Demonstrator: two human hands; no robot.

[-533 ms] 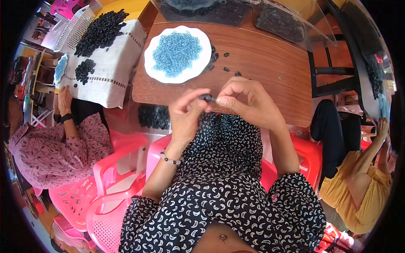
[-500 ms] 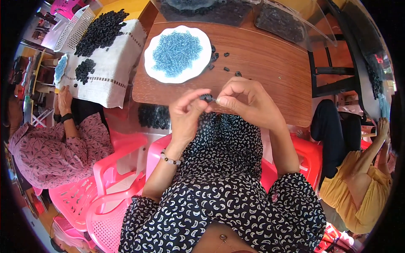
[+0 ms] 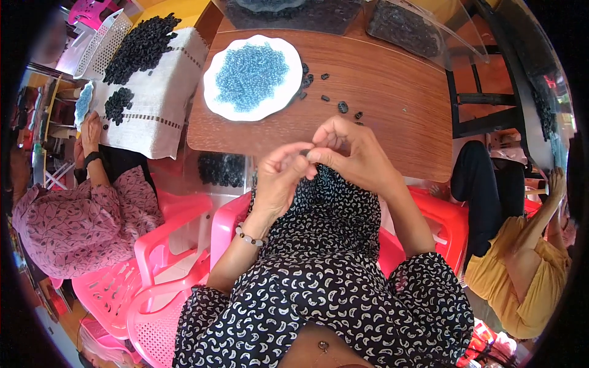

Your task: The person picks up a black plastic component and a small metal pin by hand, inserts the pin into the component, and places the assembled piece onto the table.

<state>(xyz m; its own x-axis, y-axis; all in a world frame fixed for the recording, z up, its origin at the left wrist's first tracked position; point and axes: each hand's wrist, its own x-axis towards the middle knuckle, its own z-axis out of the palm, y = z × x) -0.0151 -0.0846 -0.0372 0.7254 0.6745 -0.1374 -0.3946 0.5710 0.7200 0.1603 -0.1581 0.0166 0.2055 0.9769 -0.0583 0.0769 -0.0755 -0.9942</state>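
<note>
In front of my lap both hands meet fingertip to fingertip over a small black part [image 3: 306,153]. My left hand [image 3: 277,178] pinches it between thumb and fingers. My right hand [image 3: 353,153] is closed against it too, thumb and index finger pressed at its right side. Fingers hide most of the part. Beyond my hands, a white scalloped plate [image 3: 211,97] holds a heap of small bluish pieces [image 3: 253,75] that look like tiny coil springs. Several loose black parts [image 3: 343,107] lie on the brown wooden table [image 3: 392,101] to the plate's right.
Transparent trays of dark parts [image 3: 408,30] stand at the table's far edge. On the left, a cloth-covered table [image 3: 161,113] bears black heaps [image 3: 141,49] beside a person in a pink patterned top [image 3: 67,221]. Another person in yellow [image 3: 512,270] sits at right. A clear container [image 3: 221,170] is below the table edge.
My hands have drawn together: the short coil seen between the black part and my right fingers is now hidden. The black part is more covered, and the view has shifted slightly.
</note>
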